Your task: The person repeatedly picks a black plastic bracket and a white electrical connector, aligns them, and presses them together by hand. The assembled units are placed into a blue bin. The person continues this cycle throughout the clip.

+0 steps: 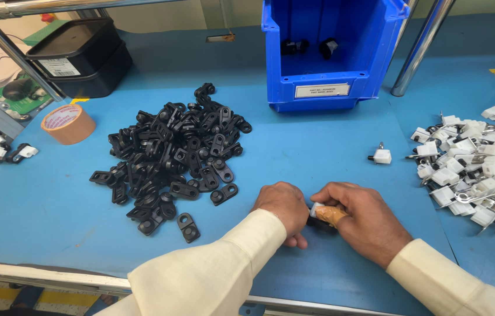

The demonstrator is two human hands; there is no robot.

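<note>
A blue tabletop (329, 158) is seen carrying everything, with a blue bin (332, 52) set at its far edge. A heap of black clips (174, 155) is spread left of centre, and a pile of white parts (475, 169) is gathered at the right. Stacked black trays (77, 55) and a tape roll (67, 124) are placed at the far left. The left hand (283, 206) and the right hand (360, 219) are brought together near the front edge, both closed on a small white-and-black part (316, 214), which is pinched between their fingers just above the tabletop. One lone white part (381, 155) is left well apart.
</note>
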